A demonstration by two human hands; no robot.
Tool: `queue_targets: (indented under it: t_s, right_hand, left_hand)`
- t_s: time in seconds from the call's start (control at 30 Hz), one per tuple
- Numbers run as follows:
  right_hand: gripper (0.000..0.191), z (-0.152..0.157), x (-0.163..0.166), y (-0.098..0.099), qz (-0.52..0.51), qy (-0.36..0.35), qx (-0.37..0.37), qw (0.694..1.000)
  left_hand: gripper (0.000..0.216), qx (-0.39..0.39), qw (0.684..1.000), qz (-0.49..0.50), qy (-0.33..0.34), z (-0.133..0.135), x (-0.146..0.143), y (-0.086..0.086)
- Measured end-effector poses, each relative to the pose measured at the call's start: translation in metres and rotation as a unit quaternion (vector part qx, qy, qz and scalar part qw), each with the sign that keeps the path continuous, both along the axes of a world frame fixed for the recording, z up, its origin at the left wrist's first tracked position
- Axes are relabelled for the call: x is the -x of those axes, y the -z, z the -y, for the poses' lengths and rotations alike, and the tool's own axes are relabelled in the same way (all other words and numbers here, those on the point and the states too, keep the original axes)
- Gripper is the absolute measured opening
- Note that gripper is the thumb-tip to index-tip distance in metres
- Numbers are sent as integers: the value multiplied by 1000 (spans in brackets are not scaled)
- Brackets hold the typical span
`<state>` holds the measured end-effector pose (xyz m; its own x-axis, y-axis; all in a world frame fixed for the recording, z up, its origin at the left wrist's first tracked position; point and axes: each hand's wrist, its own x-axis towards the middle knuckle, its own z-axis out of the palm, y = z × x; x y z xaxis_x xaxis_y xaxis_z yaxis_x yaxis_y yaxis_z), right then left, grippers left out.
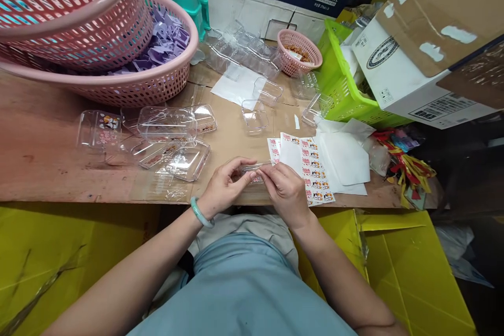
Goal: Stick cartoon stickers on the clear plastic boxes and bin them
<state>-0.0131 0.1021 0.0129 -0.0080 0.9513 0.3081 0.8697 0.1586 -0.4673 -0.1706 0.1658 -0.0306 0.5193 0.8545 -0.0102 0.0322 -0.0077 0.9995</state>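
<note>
Close to the table's front edge, my left hand (225,187) is closed around one side of a clear plastic case (258,167). The fingers of my right hand (286,189) pinch at the other side of the same case, thumbs nearly meeting over it. Pinkish print shows through the case; my fingers hide much of it. Just right of my right hand lies a sticker sheet (315,168) with rows of cartoon cats and red lettering. Left of my hands is a loose pile of clear cases (189,160), several with stickers on them.
Pink baskets (169,81) with purple plastic pieces stand at the back left. More clear cases (244,47), a small pink basket (297,65) and a green crate (346,92) are at the back. White backing paper (346,160) and red-yellow ribbons (413,168) lie at the right.
</note>
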Motion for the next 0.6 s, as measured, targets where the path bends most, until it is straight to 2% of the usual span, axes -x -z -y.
queue_targets:
  t_s: [0.1,0.2,0.27,0.37,0.43,0.5,0.6]
  right_hand:
    - [22,2,-12,5,-16,87,-30,996]
    - [42,5,-20,9,-124,201,-34,971]
    - [58,6,-17,13,-192,229,-12,954]
    - [71,4,-7,19,-195,209,42,957]
    - [58,4,-5,21,-190,165,77,965]
    - [45,5,-9,22,-227,126,97,961]
    - [47,9,-17,21,-297,108,130,940]
  left_hand:
    - [39,18,1000,3,0,0,-1,-4]
    - [40,31,1000,1,-4,1,-1,-8]
    - [40,30,1000,-2,-10,2,-1,-8]
    - [38,14,1000,-2,-22,4,-1,-5]
    - [36,1,1000,0,-28,6,-2,-3]
    - [36,-8,999,-2,-31,9,-3,-1]
    - [35,-18,999,-18,-46,15,-3,-1]
